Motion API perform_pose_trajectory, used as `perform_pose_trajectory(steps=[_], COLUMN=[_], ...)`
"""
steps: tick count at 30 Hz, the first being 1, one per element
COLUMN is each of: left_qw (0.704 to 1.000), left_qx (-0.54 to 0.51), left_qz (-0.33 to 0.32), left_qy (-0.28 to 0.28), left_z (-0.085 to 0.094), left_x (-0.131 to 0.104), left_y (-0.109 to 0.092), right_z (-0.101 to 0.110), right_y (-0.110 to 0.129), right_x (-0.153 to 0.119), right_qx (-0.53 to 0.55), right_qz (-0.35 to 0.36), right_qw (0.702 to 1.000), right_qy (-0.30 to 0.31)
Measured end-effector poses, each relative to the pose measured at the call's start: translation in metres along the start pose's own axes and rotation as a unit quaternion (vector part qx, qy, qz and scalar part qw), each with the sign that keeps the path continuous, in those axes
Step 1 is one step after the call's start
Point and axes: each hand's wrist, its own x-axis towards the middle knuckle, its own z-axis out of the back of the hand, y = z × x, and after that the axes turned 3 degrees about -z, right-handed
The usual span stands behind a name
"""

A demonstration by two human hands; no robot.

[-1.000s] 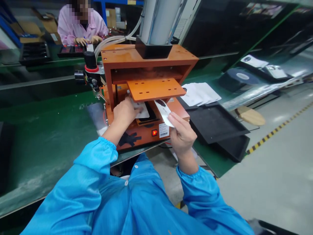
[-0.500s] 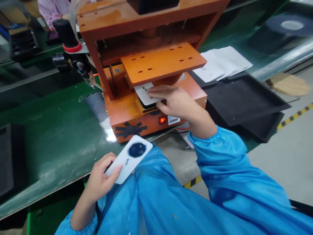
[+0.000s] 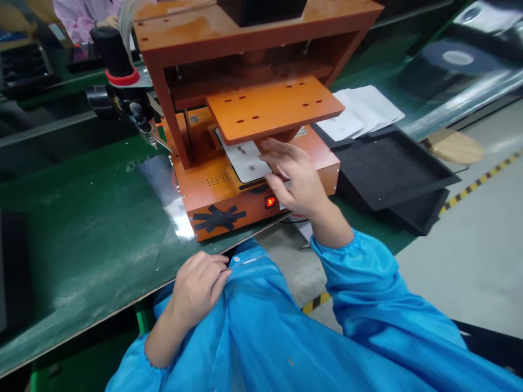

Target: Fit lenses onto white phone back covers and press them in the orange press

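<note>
My left hand (image 3: 200, 283) is closed at my lap, around a phone (image 3: 255, 258) turned nearly edge-on, so only a thin bright edge shows past the fingers. Under the raised orange plate (image 3: 273, 111) of a press (image 3: 220, 182), a white phone-shaped sheet (image 3: 245, 166) with small dark marks lies flat on the fixture (image 3: 241, 186). At the sheet's right side is my right hand (image 3: 292, 177), its thumb and fingers apart and slightly bent. Whether a fingertip touches the sheet I cannot tell.
A lit red switch (image 3: 270, 202) is on the press front. To the right lie white sheets (image 3: 363, 111) and black trays (image 3: 396, 163). A black-topped air regulator (image 3: 120, 60) stands left. A round stool (image 3: 455, 147) is beyond the trays. A person in pink (image 3: 84, 19) sits opposite.
My right hand has let go of the white sheet, which now lies flat on the fixture. My left hand has turned the phone from back-facing to nearly edge-on and moved right.
</note>
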Motion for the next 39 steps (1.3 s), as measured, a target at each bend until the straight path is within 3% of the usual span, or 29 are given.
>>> perform_pose_trajectory(steps=[3, 5, 8, 11, 17, 20, 25, 29, 31, 36, 39], left_qw=[0.991, 0.979, 0.973, 0.973, 0.966, 0.978, 0.991, 0.969, 0.958, 0.964, 0.98], left_qx=[0.127, 0.197, 0.228, 0.225, 0.253, 0.204, -0.001, -0.11, -0.141, -0.163, -0.1], left_qz=[-0.031, -0.042, -0.048, -0.053, -0.045, -0.019, 0.057, 0.156, 0.183, 0.143, 0.084], left_qy=[-0.004, 0.01, 0.0, -0.012, -0.02, -0.038, -0.119, -0.155, -0.168, -0.155, -0.151], left_z=[-0.011, -0.017, -0.025, -0.027, -0.026, -0.023, -0.016, -0.016, -0.019, -0.026, -0.022], left_x=[0.01, 0.013, 0.014, 0.014, 0.022, 0.025, 0.019, 0.016, 0.018, 0.019, 0.009], left_y=[0.009, 0.014, 0.02, 0.021, 0.009, 0.004, -0.007, -0.018, -0.024, -0.026, -0.008], right_z=[0.008, 0.011, 0.011, 0.006, 0.003, 0.007, -0.006, -0.034, -0.047, -0.06, -0.047], right_y=[-0.01, -0.023, -0.043, -0.052, -0.056, -0.052, -0.002, 0.058, 0.081, 0.109, 0.101], right_x=[-0.047, -0.079, -0.114, -0.13, -0.13, -0.125, -0.126, -0.136, -0.14, -0.142, -0.138], right_qx=[-0.057, -0.117, -0.178, -0.194, -0.226, -0.195, -0.044, 0.182, 0.239, 0.253, 0.243], right_qz=[-0.074, -0.118, -0.137, -0.124, -0.113, -0.125, -0.101, 0.011, 0.013, -0.002, -0.089], right_qw=[0.971, 0.943, 0.94, 0.953, 0.955, 0.958, 0.964, 0.979, 0.97, 0.965, 0.959], right_qy=[-0.219, -0.29, -0.257, -0.198, -0.159, -0.171, -0.24, -0.091, -0.051, -0.072, -0.116])
